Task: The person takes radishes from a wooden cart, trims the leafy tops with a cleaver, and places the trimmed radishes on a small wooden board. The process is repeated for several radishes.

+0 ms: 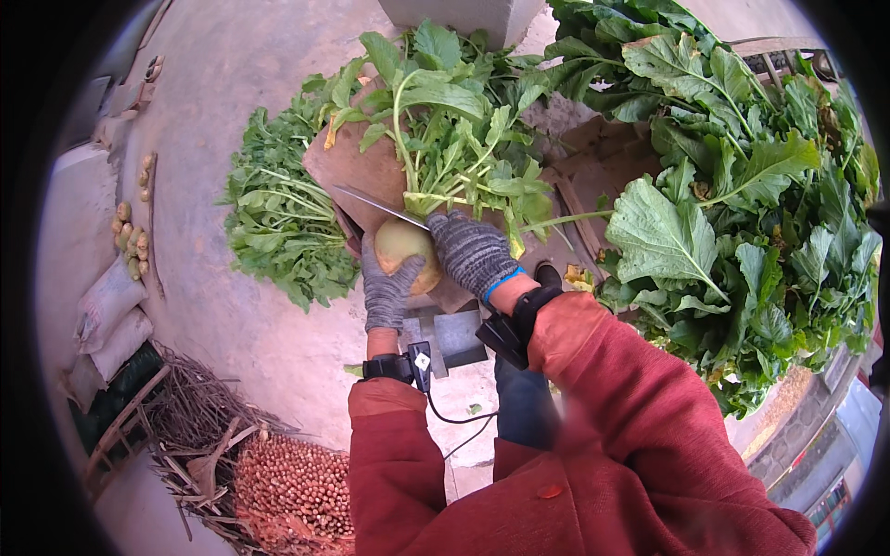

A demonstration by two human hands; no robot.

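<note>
My left hand [391,288], in a grey knitted glove, holds a large round pale root vegetable [403,244], likely a turnip, from its near left side. In a matching glove with a blue cuff, my right hand [473,249] grips a long thin-bladed knife [375,201]; its handle is hidden in the fist. The blade lies across the root's top, beside the cut leaf stalks [419,201]. Leafy greens [445,104] spread beyond it over a brown board or cardboard sheet [354,156].
A leafy green heap [285,208] lies at the left, a much larger pile [758,229] at the right. Nearer are dry sticks [201,403] and a red net of corn cobs [299,479]. Sacks [115,313] stand at the far left wall. A grey metal stand [459,337] is below the root.
</note>
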